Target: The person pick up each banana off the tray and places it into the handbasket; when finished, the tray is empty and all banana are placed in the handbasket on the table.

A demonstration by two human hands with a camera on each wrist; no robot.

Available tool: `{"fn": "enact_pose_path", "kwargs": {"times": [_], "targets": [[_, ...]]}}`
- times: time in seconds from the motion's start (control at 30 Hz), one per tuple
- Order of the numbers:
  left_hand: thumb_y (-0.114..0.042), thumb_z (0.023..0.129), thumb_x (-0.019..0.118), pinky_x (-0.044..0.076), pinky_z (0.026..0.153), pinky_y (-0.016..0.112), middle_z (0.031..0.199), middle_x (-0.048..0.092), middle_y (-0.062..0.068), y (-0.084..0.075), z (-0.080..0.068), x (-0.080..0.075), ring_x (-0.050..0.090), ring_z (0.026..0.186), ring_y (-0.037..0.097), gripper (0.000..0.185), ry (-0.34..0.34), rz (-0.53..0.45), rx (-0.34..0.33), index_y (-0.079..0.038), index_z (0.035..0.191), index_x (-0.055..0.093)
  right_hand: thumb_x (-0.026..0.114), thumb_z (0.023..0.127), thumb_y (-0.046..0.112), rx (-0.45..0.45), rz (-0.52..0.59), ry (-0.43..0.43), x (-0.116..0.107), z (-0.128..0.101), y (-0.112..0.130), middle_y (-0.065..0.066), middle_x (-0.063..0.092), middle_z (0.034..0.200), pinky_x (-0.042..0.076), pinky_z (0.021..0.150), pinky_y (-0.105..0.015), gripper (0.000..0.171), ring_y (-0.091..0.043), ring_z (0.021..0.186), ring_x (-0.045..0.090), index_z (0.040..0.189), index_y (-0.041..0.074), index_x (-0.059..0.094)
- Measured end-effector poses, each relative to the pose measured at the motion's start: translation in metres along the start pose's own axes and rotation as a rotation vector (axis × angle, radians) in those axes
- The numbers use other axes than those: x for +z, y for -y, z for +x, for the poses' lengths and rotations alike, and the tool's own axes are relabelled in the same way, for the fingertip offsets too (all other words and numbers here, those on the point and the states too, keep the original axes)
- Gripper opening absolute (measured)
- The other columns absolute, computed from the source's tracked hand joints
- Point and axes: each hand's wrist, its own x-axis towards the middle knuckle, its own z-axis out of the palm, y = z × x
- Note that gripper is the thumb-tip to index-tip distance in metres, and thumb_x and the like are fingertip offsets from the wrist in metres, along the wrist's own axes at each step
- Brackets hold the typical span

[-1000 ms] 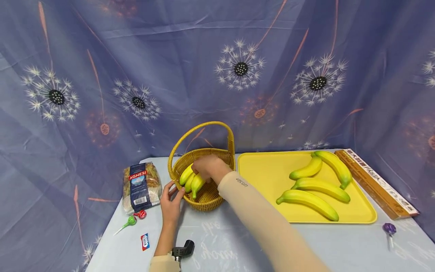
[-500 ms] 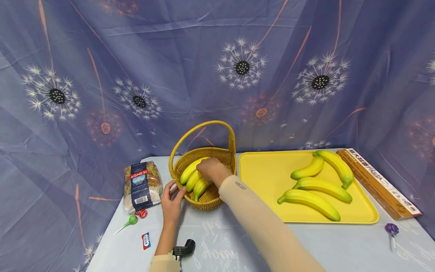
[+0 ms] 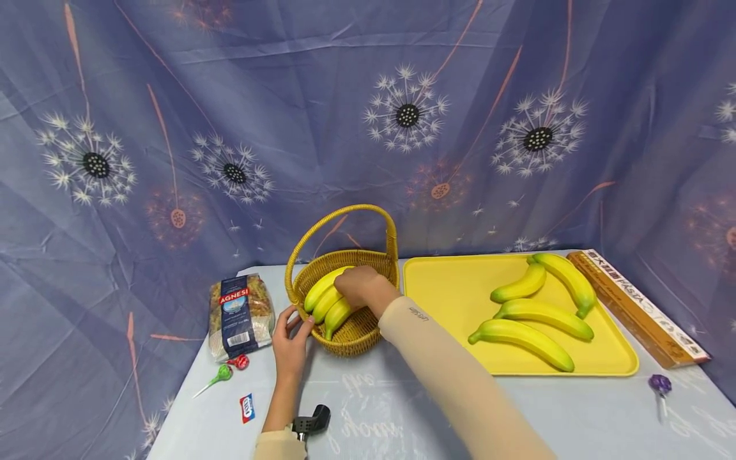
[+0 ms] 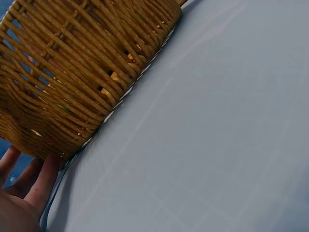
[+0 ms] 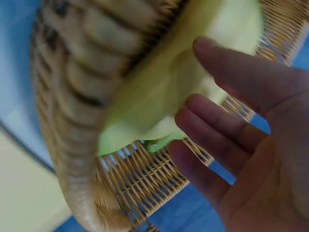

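1. Bench (image 3: 368, 415): slick pale cover, so basket likely to skid away from left fingers if pushed sideways by right hand.
2. Basket (image 3: 351, 319): wicker, tall hoop handle arching over right hand. Left hand (image 3: 289, 345) flat against outer wall, fingers (image 4: 43, 179) straight, touching the weave low down, gripping nothing. Bracing from one side only; possible tip toward tray (image 3: 448, 300) just right of it.
3. Banana bunch (image 3: 324, 300): inside basket, under and left of right hand (image 3: 359, 287), tips poking over the rim near left fingers. Right fingers (image 5: 227, 130) loosely spread, resting on fruit, not closed round it per wrist view. Could roll out over that rim if nudged.
4. Hoop handle: snag risk for right wrist on a fast lift.
5. Lollipops (image 3: 227, 369), just left of left hand: may get swept off by a sliding basket.
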Motion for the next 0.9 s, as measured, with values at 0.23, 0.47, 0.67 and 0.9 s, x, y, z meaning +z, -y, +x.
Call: {"fn": "enact_pose_path", "kwargs": {"times": [0.23, 0.47, 0.67, 0.9], "targets": [[-0.022, 0.087, 0.073, 0.053, 0.078, 0.019, 0.13, 0.055, 0.006, -0.001, 0.0, -0.001, 0.055, 0.113, 0.027, 0.042, -0.01, 0.007, 0.016, -0.013, 0.126, 0.06, 0.07, 0.089, 0.024, -0.025, 0.19, -0.007, -0.01, -0.021, -0.027, 0.001, 0.059, 0.123, 0.049, 0.085, -0.035, 0.04, -0.018, 0.109, 0.055, 0.128, 0.019, 0.061], [-0.021, 0.088, 0.072, 0.053, 0.077, 0.018, 0.13, 0.053, 0.005, -0.009, 0.001, -0.003, 0.052, 0.116, 0.026, 0.043, 0.012, -0.014, -0.006, -0.011, 0.128, 0.058, 0.069, 0.091, 0.027, -0.059, 0.295, -0.101, -0.01, -0.067, -0.058, 0.001, 0.062, 0.114, 0.049, 0.077, -0.03, 0.039, -0.012, 0.094, 0.057, 0.127, 0.018, 0.06], [-0.023, 0.088, 0.072, 0.052, 0.078, 0.017, 0.13, 0.053, 0.001, -0.003, 0.005, -0.003, 0.053, 0.115, 0.024, 0.042, 0.002, 0.006, 0.013, -0.015, 0.127, 0.059, 0.07, 0.09, 0.027, -0.013, 0.329, -0.233, 0.011, -0.114, -0.088, 0.001, 0.063, 0.107, 0.05, 0.076, -0.034, 0.035, -0.016, 0.094, 0.06, 0.123, 0.018, 0.062], [-0.023, 0.088, 0.073, 0.053, 0.077, 0.018, 0.131, 0.053, 0.002, -0.002, 0.001, -0.001, 0.053, 0.115, 0.024, 0.044, 0.011, 0.0, -0.011, -0.013, 0.128, 0.058, 0.072, 0.087, 0.029, 0.113, 0.288, -0.299, 0.051, -0.173, -0.111, 0.003, 0.062, 0.102, 0.051, 0.077, -0.039, 0.036, -0.018, 0.091, 0.061, 0.119, 0.016, 0.063]]}}
